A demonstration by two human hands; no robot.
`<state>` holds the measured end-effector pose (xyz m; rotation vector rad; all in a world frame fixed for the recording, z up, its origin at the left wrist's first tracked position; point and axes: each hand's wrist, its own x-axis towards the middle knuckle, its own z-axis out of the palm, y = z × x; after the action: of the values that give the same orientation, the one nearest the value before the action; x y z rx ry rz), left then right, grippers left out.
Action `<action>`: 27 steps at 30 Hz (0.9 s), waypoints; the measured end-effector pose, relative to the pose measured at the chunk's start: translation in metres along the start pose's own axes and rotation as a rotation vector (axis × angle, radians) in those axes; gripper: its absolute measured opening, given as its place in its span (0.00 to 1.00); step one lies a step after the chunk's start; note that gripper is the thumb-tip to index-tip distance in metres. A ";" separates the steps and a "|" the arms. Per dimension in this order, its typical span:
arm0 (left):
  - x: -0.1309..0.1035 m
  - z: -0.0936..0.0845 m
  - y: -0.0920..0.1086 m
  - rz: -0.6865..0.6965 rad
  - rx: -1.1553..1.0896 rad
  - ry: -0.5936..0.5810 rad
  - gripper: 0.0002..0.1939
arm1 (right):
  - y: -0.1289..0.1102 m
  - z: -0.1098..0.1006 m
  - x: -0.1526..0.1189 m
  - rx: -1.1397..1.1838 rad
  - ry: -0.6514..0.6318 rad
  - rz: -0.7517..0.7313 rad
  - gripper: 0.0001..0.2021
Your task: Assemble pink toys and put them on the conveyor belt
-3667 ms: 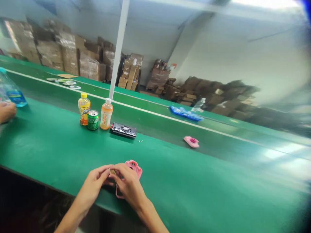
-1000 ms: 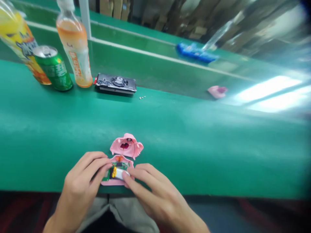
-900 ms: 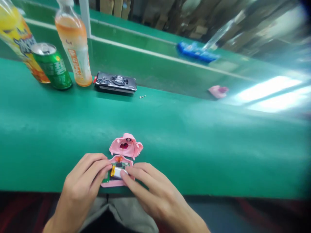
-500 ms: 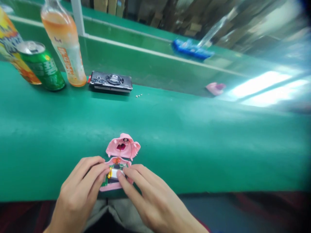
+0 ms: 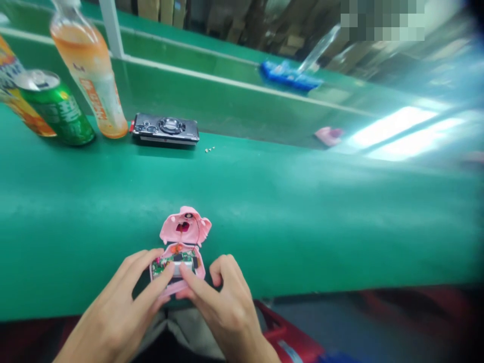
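Two hands (image 5: 109, 310) (image 5: 230, 310), both thumbs (image 5: 196, 285) on battery (image 5: 177, 271) — earlier, one

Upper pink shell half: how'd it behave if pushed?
The upper pink shell half is probably light and stiff: hollow, with thin, molded-looking walls. Its uneven outline suggests some rocking. The thin wire seems to run to the lower pink half, so pushing away might tug it.

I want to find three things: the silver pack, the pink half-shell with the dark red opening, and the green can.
Silver pack (image 5: 177, 270): head view, bare part of its upward face.
Pink half-shell (image 5: 192, 232): head view, inner face, beside its opening.
Green can (image 5: 57, 112): head view, middle of its side.
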<state>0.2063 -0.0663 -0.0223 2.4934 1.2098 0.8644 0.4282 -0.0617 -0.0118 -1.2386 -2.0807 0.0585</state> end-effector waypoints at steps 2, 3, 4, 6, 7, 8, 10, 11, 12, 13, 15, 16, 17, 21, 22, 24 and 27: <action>0.003 -0.002 0.004 -0.018 0.002 0.000 0.22 | -0.002 0.002 -0.009 -0.006 0.040 -0.005 0.10; 0.004 -0.003 0.005 -0.015 0.006 0.012 0.22 | -0.002 0.001 -0.013 -0.008 0.083 -0.011 0.10; 0.005 -0.003 0.006 -0.007 0.009 0.025 0.22 | -0.001 -0.002 -0.015 -0.006 0.128 -0.012 0.11; 0.006 -0.004 0.006 0.020 0.006 0.034 0.22 | 0.007 -0.011 -0.008 0.017 0.186 0.047 0.15; 0.006 -0.004 0.005 0.030 0.001 0.032 0.22 | 0.014 -0.018 0.004 0.031 0.162 0.121 0.18; 0.006 -0.004 0.004 0.033 -0.004 0.029 0.22 | 0.022 -0.025 0.023 0.038 0.086 0.216 0.22; 0.007 -0.004 0.004 0.012 -0.011 0.025 0.23 | 0.038 -0.036 0.077 0.026 -0.224 0.419 0.30; 0.007 -0.004 0.005 -0.006 -0.013 0.027 0.22 | 0.044 -0.037 0.109 0.008 -0.444 0.477 0.33; 0.008 -0.004 0.006 -0.022 -0.014 0.028 0.22 | 0.047 -0.036 0.141 0.004 -0.687 0.503 0.36; 0.008 -0.003 0.007 -0.032 -0.013 0.028 0.22 | 0.048 -0.031 0.171 0.022 -0.969 0.475 0.37; 0.009 -0.003 0.009 -0.045 -0.005 0.028 0.21 | 0.040 -0.013 0.216 -0.086 -1.391 0.413 0.34; 0.009 -0.002 0.010 -0.051 -0.001 0.028 0.21 | 0.033 -0.003 0.230 -0.133 -1.492 0.391 0.31; 0.009 -0.001 0.011 -0.058 0.000 0.031 0.21 | 0.024 0.006 0.238 -0.184 -1.544 0.378 0.27; 0.007 0.000 0.011 -0.128 -0.105 0.030 0.21 | -0.006 0.015 0.241 -0.257 -1.575 0.311 0.19; 0.006 0.000 0.010 -0.172 -0.176 0.038 0.21 | -0.010 0.008 0.240 -0.251 -1.571 0.282 0.19; 0.004 -0.002 0.009 -0.309 -0.391 0.099 0.23 | -0.012 -0.011 0.238 -0.202 -1.538 0.208 0.18; 0.006 -0.006 0.007 -0.532 -0.784 0.351 0.27 | -0.008 -0.044 0.233 0.015 -1.385 -0.038 0.13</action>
<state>0.2107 -0.0664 -0.0118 1.3629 1.2184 1.3148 0.3791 0.1038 0.1512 -1.2585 -3.1777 1.2026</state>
